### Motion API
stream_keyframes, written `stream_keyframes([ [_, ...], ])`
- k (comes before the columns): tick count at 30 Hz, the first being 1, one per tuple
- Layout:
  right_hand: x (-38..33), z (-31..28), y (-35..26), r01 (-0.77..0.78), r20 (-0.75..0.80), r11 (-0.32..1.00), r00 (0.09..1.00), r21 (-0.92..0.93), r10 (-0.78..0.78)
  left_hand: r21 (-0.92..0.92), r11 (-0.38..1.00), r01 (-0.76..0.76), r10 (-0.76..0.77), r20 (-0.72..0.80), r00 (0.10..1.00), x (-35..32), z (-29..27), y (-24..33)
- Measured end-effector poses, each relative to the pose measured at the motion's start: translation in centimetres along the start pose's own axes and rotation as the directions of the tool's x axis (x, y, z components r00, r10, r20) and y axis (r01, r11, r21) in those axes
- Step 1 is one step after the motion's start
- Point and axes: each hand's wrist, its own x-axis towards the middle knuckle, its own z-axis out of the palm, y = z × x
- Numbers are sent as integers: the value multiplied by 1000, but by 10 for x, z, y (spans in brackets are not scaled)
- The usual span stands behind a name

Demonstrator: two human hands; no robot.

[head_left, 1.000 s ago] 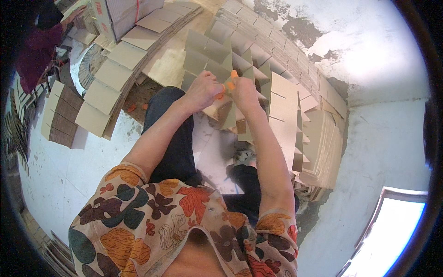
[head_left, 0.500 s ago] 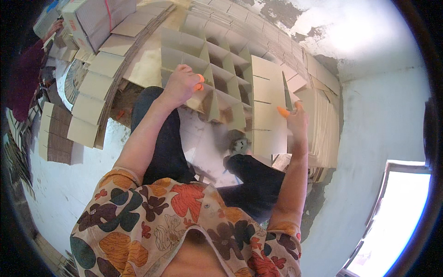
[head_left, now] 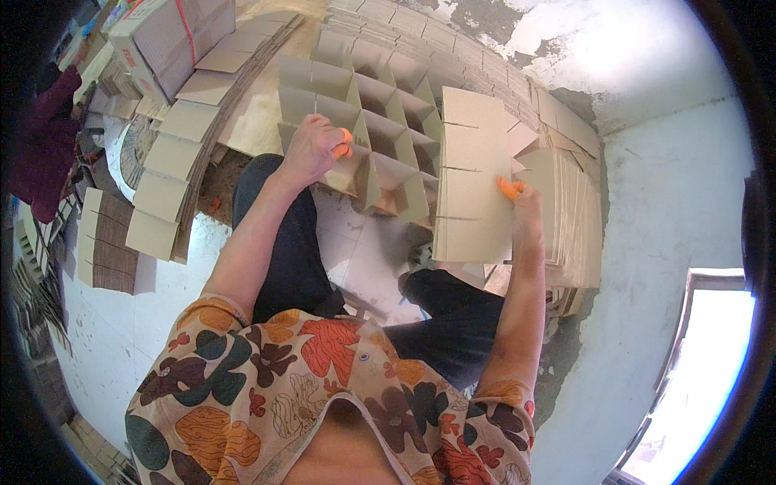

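Note:
A cardboard divider grid (head_left: 376, 121) of interlocked strips with open square cells stands in front of me. My left hand (head_left: 311, 149) is closed at its near left side, fingers curled on a strip, with orange covers on the fingertips. On the right, my right hand (head_left: 525, 206) pinches the right edge of a slotted cardboard sheet (head_left: 473, 174), an orange-covered finger lying on its face. This sheet stands tilted beside the grid's right side, its short slits running in from the left edge. Whether it touches the grid I cannot tell.
Stacked slotted cardboard sheets (head_left: 566, 210) stand on the right by the peeling wall (head_left: 671, 178). Another long stack (head_left: 166, 166) runs along the left, near a cardboard box (head_left: 170, 44) with a red strap. At far left is another person's dark red sleeve (head_left: 44, 153).
My right hand has closed on the cardboard sheet's edge, and the gap beside that sheet no longer shows. The sheet now leans at a slightly different angle. My left hand stays at the grid.

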Motion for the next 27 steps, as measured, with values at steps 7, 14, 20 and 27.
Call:
stream_keyframes([
  [7, 5, -21, -1, 21, -176, 994, 984, -111, -41, 58, 998, -3, 1, 50, 999, -1, -8, 2],
  [14, -20, -39, -63, 354, -464, 870, 742, -342, -484, 228, 964, 136, -60, -309, 949, -13, -45, 16],
  [20, -43, 60, -126, 568, -186, 796, 776, -208, -603, 133, 969, 210, -145, -381, 913, -32, -47, -3],
  [27, -44, 177, -158, 705, 153, 616, 692, -352, -705, -61, 984, 168, -179, -314, 932, -39, -37, -18],
])
